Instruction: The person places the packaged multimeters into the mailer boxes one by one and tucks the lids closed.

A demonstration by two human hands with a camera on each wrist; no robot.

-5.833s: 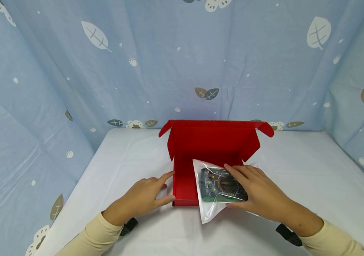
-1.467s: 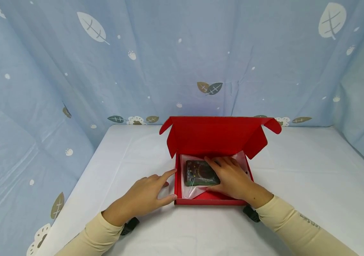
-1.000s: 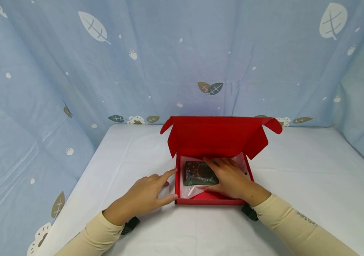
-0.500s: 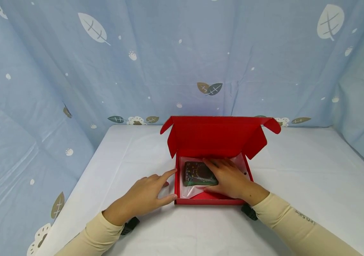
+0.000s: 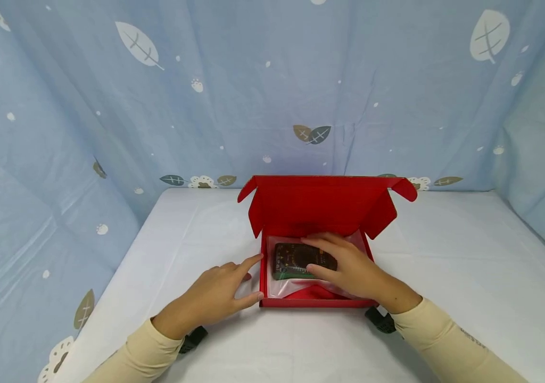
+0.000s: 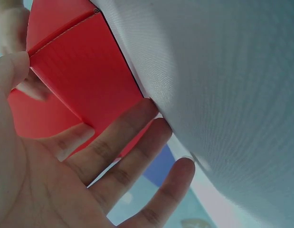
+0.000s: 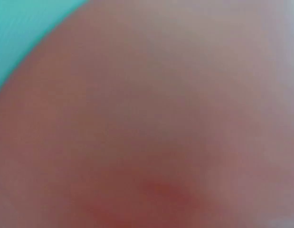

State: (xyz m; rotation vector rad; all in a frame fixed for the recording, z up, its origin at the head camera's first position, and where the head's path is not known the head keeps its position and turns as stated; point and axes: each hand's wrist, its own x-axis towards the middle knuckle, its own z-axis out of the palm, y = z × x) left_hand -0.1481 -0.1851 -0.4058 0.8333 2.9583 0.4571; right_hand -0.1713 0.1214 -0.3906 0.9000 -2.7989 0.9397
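- Fingers (image 6: 120, 130), left hand (image 5: 220, 293): bare, spread apart, clamped on nothing; touching the left side of the box from outside. Risk: should they push unevenly, the box could skid or twist.
- Mailer box (image 5: 315, 304), red cardboard, on the white table (image 5: 224, 346); lid (image 5: 318, 205) raised behind. Risk: a knock from the right forearm or hand could shift the box or tip the lid forward.
- Bag (image 5: 278, 290), clear plastic, lying inside the box. Risk: loose film could catch under the fingers or ride over the walls if dragged.
- Multimeter (image 5: 291, 260), dark-faced, in the bag, flat within the box, left of the right hand.
- Right hand (image 5: 354, 271): fingers apart over the multimeter's right end, seemingly not clamped; its wrist view is mere blur. Risk: snagged film could pull the multimeter askew.
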